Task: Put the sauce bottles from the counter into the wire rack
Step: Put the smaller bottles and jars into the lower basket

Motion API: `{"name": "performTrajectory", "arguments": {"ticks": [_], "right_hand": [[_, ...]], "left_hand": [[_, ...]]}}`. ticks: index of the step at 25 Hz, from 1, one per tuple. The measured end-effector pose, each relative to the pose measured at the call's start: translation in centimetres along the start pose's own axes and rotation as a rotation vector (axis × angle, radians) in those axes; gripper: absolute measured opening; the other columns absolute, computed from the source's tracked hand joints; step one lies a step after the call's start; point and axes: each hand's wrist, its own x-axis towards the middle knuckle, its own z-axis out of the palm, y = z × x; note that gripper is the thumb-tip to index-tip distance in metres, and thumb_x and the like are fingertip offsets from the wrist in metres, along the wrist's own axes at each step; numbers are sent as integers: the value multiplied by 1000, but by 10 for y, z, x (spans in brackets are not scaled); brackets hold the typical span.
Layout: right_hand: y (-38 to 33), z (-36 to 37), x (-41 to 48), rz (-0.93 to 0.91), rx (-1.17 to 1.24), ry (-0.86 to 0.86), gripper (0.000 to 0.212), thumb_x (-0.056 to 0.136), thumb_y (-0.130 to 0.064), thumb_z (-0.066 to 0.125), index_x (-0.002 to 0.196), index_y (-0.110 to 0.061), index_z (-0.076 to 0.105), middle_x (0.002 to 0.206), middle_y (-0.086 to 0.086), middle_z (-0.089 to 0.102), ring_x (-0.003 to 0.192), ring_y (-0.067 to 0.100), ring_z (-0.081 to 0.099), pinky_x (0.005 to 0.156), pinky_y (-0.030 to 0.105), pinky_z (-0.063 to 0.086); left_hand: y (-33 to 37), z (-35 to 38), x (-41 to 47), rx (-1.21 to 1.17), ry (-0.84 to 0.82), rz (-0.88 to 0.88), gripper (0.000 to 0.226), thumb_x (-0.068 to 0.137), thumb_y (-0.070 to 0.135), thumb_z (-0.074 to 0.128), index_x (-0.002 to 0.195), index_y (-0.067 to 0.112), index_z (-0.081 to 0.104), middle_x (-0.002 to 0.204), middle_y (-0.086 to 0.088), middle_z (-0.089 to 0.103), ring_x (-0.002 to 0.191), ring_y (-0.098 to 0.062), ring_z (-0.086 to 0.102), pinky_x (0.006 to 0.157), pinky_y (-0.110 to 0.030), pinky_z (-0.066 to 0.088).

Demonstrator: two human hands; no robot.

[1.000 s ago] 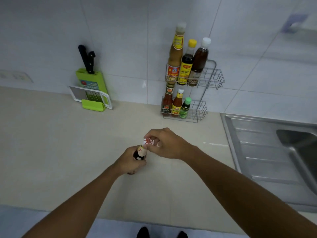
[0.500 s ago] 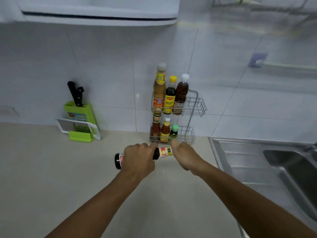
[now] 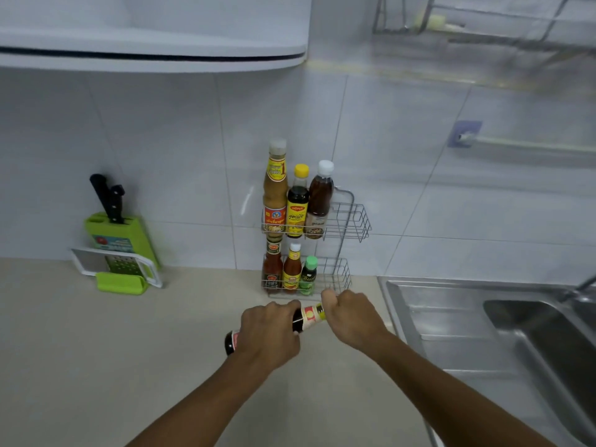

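A dark sauce bottle [image 3: 304,318] with a red-and-yellow neck label lies almost level above the counter, held between both hands. My left hand [image 3: 269,333] wraps its body, the bottle's base sticking out to the left. My right hand [image 3: 350,317] is closed around the cap end. Just behind stands the two-tier wire rack [image 3: 350,221] against the tiled wall. Its upper tier holds three tall bottles [image 3: 298,201], its lower tier three small bottles [image 3: 290,269]. The right part of each tier is bare wire.
A green knife block with black-handled knives [image 3: 113,227] and a white-framed grater [image 3: 116,266] lean on the wall at left. A steel sink [image 3: 516,333] lies to the right. A white hood [image 3: 154,50] hangs overhead; a dish rack [image 3: 483,24] at upper right.
The bottle went from upright near the counter to lying sideways and was carried up toward the rack. The view tilted upward, bringing the hood into sight. Both hands stayed on the bottle.
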Motion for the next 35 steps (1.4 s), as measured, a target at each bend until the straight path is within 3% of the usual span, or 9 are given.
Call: {"name": "performTrajectory", "arguments": {"ticks": [3,6,10,13,18,23,26,29,35], "right_hand": [[11,2,1,170,395,15,31,99,-39,57,87,-11,54,63,7,51,53,21,42,44,26,32],[11,-6,10,161,592,-189,51,90,-67,58,92,-16,61,67,2,54,46,15,48,44,27,40],[28,-13,24,-33,591,-203,32,84,-38,81,112,-25,72,104,3,78,91,26,74,77,42,61],[50,-31,46,-25,700,-61,28,83,-16,84,108,-13,74,103,10,78,103,31,74,85,48,63],[76,-42,92,67,434,357,30,74,-26,90,101,-27,76,91,-6,80,86,9,76,75,27,62],[100,-31,131,99,262,415,39,74,-24,90,109,-29,74,87,-9,73,74,-21,63,63,3,48],[111,-18,147,109,291,384,43,73,-18,90,111,-27,73,92,-6,74,76,-11,69,67,11,56],[118,-6,161,103,297,295,45,72,-16,91,111,-27,72,95,-6,76,85,10,75,76,31,63],[123,1,184,92,205,132,39,80,-16,85,116,-14,69,101,0,72,95,17,71,73,16,51]], "left_hand": [[3,7,10,12,-31,6,38,78,36,63,115,32,53,101,2,69,93,-26,68,73,-33,47],[-3,10,31,-616,-267,-161,51,69,35,72,110,32,43,96,7,65,89,-18,68,74,-38,55],[6,12,63,-833,-336,-6,74,65,25,78,116,29,25,107,1,64,86,-16,69,69,-43,62],[-1,19,88,-931,-321,19,85,64,14,81,122,35,21,118,-2,57,92,-14,67,61,-25,57],[-52,56,118,-958,-14,-311,39,81,1,67,110,20,49,107,1,63,102,-20,64,71,-12,45],[-82,81,132,-1038,191,-575,31,89,1,61,117,12,56,116,-5,63,112,-24,60,80,-22,44],[-89,94,143,-1050,91,-585,50,91,5,60,139,13,47,143,-9,53,136,-26,48,103,-33,40],[-92,102,151,-1025,-14,-611,60,93,7,56,149,18,38,151,-8,48,140,-27,44,103,-33,40],[-88,106,152,-1030,-76,-588,64,86,-1,49,144,27,46,123,8,61,126,-22,57,93,-30,42]]}}
